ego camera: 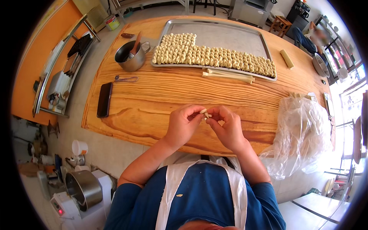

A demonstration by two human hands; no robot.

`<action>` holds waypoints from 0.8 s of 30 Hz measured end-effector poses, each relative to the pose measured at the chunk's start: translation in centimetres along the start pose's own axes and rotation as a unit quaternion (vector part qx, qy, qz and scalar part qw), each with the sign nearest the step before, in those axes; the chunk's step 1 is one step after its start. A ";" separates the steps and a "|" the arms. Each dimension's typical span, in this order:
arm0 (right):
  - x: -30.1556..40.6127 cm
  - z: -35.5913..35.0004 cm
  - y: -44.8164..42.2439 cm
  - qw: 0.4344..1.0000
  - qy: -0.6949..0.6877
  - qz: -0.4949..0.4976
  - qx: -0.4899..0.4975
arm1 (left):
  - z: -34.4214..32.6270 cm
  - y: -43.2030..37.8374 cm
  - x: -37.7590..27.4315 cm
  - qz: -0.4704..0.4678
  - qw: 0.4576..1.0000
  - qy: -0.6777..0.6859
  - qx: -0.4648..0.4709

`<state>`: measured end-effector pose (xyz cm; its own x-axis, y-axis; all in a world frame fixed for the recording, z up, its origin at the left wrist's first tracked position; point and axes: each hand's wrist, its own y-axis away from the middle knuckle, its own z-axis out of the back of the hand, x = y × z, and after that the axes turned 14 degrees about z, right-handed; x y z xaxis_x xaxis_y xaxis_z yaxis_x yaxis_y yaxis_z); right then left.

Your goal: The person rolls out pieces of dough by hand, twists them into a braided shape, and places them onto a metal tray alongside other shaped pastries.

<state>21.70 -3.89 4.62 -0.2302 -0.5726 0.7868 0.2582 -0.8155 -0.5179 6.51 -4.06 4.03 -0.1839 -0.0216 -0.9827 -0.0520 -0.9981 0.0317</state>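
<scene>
Between the fingertips of my left hand and my right hand is a small piece of pale dough, bent or twisted, held by both just above the wooden table. Beyond them, a metal baking tray carries rows of small twisted dough pieces along its near side and up its left part. Several pale dough strips lie against the tray's near edge. A short dough roll rests on the table to the right of the tray.
A metal pot with a wooden-handled brush stands left of the tray, near a brown handle. A dark phone and a cord lie at left. Clear plastic sheeting covers something at right. A person sits beyond the far right corner.
</scene>
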 end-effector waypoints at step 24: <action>-0.1 -0.5 0.1 0.998 0.046 -0.043 -0.025 | -0.6 0.9 0.3 -0.066 0.996 -0.060 -0.008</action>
<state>21.26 -3.96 4.28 -0.3347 -0.5040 0.7962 0.1865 -0.8637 -0.4683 7.00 -4.98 3.64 -0.2931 0.1168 -0.9489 -0.0678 -0.9926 -0.1012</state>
